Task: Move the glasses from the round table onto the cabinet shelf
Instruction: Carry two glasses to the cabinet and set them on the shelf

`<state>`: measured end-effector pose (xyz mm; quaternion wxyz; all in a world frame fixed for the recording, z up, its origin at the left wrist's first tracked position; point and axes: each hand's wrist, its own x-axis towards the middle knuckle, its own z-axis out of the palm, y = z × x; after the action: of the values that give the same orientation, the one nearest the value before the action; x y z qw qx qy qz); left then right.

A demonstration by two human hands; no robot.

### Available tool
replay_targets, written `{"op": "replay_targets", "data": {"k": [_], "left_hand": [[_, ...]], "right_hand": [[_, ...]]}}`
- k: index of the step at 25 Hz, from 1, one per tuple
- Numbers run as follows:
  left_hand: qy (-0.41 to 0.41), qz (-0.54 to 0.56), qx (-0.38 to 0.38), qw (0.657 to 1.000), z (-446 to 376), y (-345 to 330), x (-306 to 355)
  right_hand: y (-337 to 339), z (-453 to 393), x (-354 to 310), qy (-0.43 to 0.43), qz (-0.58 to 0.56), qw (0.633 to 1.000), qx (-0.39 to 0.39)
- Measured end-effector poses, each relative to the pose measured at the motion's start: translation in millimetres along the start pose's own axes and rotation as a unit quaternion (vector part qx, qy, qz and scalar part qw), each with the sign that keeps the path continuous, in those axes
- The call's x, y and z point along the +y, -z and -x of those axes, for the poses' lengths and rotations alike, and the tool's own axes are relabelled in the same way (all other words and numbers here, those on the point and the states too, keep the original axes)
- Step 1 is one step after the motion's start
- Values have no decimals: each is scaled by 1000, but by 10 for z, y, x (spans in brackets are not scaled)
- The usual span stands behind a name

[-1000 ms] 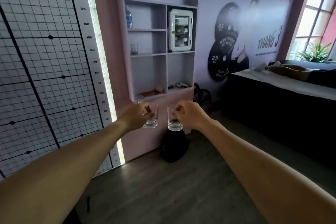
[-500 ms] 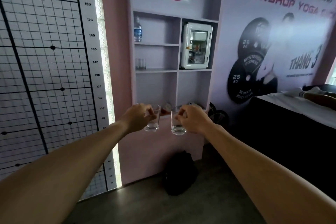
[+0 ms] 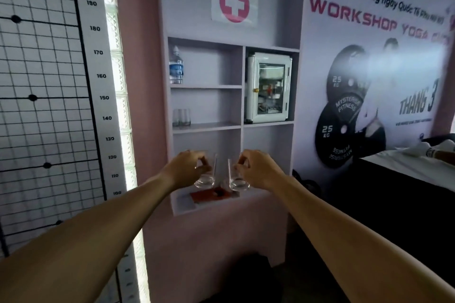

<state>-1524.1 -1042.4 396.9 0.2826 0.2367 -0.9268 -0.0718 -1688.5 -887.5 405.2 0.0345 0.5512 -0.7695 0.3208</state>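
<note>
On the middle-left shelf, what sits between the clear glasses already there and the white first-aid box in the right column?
In the head view, only bare shelf and the upright divider separate the clear glasses from the white glass-door box.

Both arms outstretched, left hand (image 3: 187, 167) and right hand (image 3: 258, 168) side by side, fingers curled in a grip.

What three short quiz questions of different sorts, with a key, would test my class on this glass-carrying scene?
1. True or false: each hand holds one glass.
2. Which shelf already has glasses on it? A) top left B) middle left C) bottom right
3. Fill in: on the top left shelf stands a water ____.

Key:
1. True: the left hand grips the left glass, the right hand the right glass.
2. B: the shelved glasses stand on the middle left shelf.
3. bottle.
</note>
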Motion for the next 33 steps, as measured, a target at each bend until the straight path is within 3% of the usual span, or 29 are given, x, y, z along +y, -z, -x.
{"op": "replay_targets", "data": {"k": [8,20,27,33], "left_hand": [[26,2,24,999,-1175,-133,-548],[118,-45,110,986,-2633,-442,-1270],[210,-50,166,962,-3029,-590,-1674],[247,-61,173,952,-3173,-641,-2105]], "right_hand": [[-248,-1431,218,29,-17,999,-3],[-566,-3482,854,167,-27,986,-11],[-916,-4260,881,205,-54,977,-20],[-1224,-4679,831,220,-60,973,-40]]}}
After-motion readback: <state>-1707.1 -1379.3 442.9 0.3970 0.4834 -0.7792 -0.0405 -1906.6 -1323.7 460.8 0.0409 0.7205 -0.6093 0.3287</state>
